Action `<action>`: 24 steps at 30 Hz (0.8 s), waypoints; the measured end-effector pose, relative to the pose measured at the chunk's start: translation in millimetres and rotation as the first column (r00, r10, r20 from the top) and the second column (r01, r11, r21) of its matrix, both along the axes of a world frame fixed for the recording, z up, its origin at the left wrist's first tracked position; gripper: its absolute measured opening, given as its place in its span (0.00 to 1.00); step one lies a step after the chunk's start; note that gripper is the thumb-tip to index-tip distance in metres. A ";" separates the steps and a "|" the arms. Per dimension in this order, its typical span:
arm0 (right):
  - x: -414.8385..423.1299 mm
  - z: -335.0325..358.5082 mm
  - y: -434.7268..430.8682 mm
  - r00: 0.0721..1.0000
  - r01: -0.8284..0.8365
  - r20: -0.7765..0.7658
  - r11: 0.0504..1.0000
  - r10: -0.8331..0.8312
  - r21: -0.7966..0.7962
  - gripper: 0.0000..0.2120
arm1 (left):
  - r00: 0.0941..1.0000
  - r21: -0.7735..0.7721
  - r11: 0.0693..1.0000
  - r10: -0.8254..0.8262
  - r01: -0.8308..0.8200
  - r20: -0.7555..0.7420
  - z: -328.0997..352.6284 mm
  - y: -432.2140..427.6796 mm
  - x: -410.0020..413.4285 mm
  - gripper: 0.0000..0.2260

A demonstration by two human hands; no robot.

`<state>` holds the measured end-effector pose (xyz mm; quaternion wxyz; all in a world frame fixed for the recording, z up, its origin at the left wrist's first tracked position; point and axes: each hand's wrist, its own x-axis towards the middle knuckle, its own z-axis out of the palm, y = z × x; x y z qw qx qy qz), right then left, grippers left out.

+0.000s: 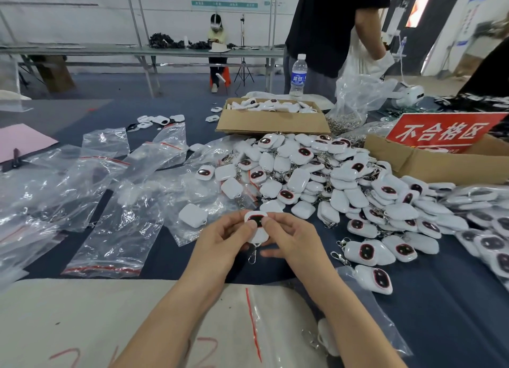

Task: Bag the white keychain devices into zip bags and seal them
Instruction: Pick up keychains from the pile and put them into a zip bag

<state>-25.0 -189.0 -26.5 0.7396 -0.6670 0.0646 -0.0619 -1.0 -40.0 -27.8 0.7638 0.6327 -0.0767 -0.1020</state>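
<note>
At frame centre, your left hand (225, 239) and right hand (293, 241) pinch one white keychain device (257, 231) between thumbs and fingers, screen up, probably for checking. A zip bag (278, 307) lies ready at lower centre.

The left forearm (170, 307) and right forearm (338, 307) converge on the white keychain device (257, 230). The left hand (228, 238) pinches its left side, thumb on its face. The right hand (292, 238) pinches its right side, one finger stretched beneath it.
</note>
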 end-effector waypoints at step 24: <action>1.2 -4.9 -1.0 1.000 0.021 0.004 0.998 -0.021 -0.056 0.03 | 0.989 0.165 0.986 -0.007 -0.018 0.145 3.0 -4.7 -4.9 0.13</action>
